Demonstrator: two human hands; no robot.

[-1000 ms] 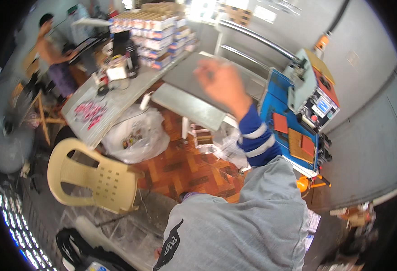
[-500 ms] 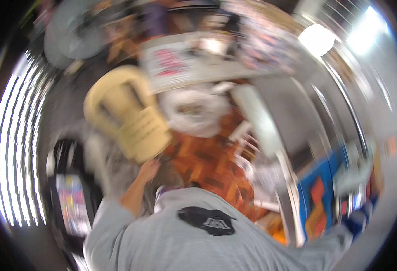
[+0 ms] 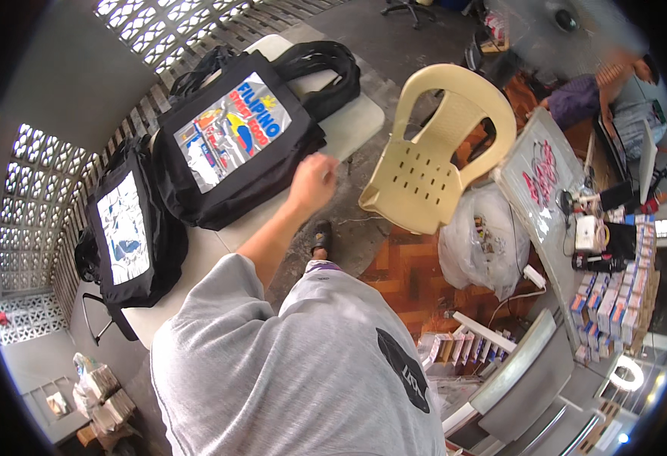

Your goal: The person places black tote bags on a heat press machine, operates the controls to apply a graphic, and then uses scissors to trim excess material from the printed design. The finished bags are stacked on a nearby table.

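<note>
My left hand (image 3: 314,182) hangs past the near right corner of a large black tote bag (image 3: 231,137), its fingers curled in with nothing visible in them. I cannot tell whether it touches the bag. The bag has a colourful printed panel and black straps. It lies on a long white table (image 3: 212,247), beside a second black bag (image 3: 132,228) with a silvery printed panel. To the right of my hand, apart from it, stands a cream plastic armchair (image 3: 425,167) with slots in its seat. My right hand is out of view.
A wrapped white bundle (image 3: 485,243) sits on the wooden floor (image 3: 402,266) behind the chair. A long table (image 3: 535,163) at right bears a red print and stacked small boxes (image 3: 614,304). Another person (image 3: 592,95) is at the far right. Packages (image 3: 102,399) lie lower left.
My view has swung left toward the black bags, and the chair now appears further right. My left hand has gone from beside the chair to beside the large bag. My right arm has left the view.
</note>
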